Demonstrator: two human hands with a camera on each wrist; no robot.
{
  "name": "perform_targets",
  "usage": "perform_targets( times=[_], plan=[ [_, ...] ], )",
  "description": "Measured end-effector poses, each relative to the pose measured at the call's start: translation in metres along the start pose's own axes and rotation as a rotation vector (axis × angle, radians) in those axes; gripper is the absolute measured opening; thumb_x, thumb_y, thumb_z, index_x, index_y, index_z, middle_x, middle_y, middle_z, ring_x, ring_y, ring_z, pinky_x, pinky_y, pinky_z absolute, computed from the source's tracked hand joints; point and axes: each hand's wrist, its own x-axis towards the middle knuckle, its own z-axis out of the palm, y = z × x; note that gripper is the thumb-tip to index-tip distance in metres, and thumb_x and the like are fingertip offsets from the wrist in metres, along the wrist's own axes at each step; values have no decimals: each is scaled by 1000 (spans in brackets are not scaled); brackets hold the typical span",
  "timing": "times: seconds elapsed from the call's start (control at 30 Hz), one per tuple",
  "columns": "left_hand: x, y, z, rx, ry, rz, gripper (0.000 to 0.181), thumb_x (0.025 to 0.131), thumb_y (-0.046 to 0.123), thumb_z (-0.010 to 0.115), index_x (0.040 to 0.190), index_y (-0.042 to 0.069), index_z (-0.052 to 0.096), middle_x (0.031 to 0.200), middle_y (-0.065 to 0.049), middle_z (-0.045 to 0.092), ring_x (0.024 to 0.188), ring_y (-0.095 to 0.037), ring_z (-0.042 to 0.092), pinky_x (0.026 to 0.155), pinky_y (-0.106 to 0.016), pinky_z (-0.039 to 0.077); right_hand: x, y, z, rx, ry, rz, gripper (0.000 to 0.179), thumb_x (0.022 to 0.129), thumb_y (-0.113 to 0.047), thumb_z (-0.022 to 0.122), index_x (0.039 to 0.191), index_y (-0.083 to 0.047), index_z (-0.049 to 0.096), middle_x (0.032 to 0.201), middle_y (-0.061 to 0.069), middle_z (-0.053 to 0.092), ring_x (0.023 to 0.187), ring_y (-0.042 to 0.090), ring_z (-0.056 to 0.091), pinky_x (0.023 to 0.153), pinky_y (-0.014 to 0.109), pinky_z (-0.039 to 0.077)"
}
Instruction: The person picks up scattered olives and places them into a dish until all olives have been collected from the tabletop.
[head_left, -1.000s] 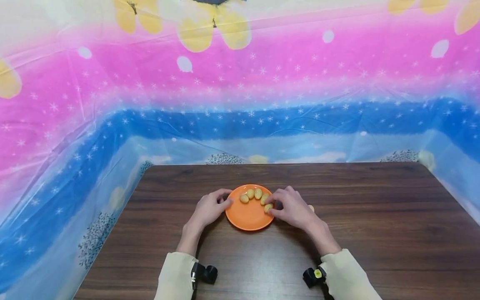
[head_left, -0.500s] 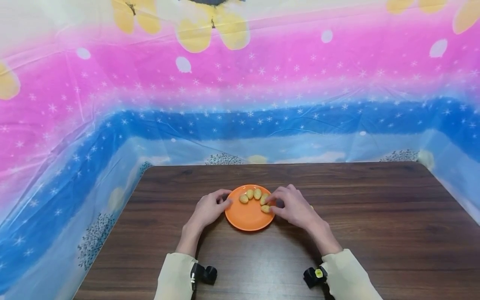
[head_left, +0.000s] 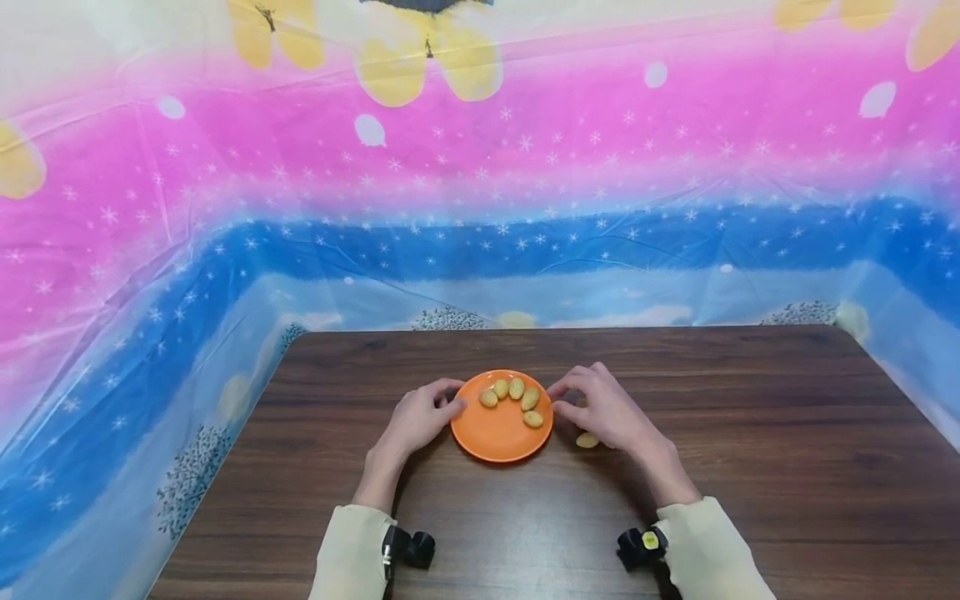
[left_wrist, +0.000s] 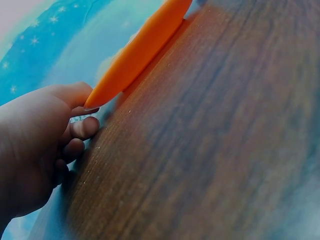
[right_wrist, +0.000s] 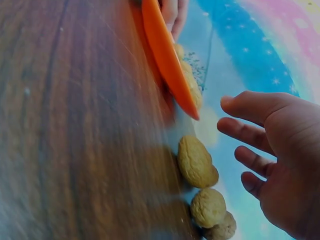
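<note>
**Left Hand point(head_left: 422, 418) Holds the Orange Plate point(head_left: 487, 437), Right Hand point(head_left: 609, 415) Is Free Beside It**

The orange plate lies on the brown wooden table point(head_left: 757, 433), in front of the person and between the two hands. On it, five small yellowish potatoes point(head_left: 530, 398) form an arc, which goes along the far side and then down the right side.

The left hand has its thumb and forefinger at the left rim of the plate, in a light pinch; its other fingers are bent below.

The right hand is just beside the right rim, its thumb and fingers well parted, and it has hold of nothing (the right wrist view shows a gap between its fingertips and the plate). Near this hand, several loose potatoes point(right_wrist: 195, 161) rest on the table, partly hiding one another, so their exact number one cannot tell.

Both arms wear pale sleeves point(head_left: 351, 550), with a small black device point(head_left: 420, 550) at each wrist. Behind the table hangs a pink and blue cloth point(head_left: 480, 150) with snowflakes.
</note>
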Motion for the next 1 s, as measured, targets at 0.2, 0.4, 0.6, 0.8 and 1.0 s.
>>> perform_targets(
  times=[0.2,0.4,0.6,0.8,1.0],
  plan=[
    [0,0,0,-2,-3,0,37,97,42,60,131,28,63,72,0,53,61,-17,47,57,-27,33,-3,6,-8,30,-14,31,19,94,-26,69,112,-22,74,112,-5,67,105,21,52,84,39,46],
    [0,0,0,-4,0,4,36,98,42,60,130,28,64,72,0,53,61,-17,48,57,-27,33,-4,12,-16,36,-35,32,24,95,-27,68,116,-17,73,113,-4,67,107,22,53,87,40,46],
    [0,1,0,-5,-1,0,35,98,42,60,130,28,64,73,0,53,62,-17,48,57,-27,33,-6,17,-19,41,-44,40,24,95,-27,68,116,-17,73,113,-2,66,110,23,53,91,46,48],
    [0,1,0,-6,-2,-7,36,97,43,61,130,28,64,73,0,54,63,-17,49,58,-28,34,-8,23,-19,42,-49,40,23,96,-27,67,116,-17,73,112,-2,66,110,23,53,92,47,48],
    [0,2,0,-6,-1,-6,36,97,42,60,130,28,64,73,0,54,63,-17,49,58,-28,34,-8,28,-20,43,-44,45,23,96,-25,67,117,-17,72,113,-2,66,110,24,54,92,47,47]
  ],
)
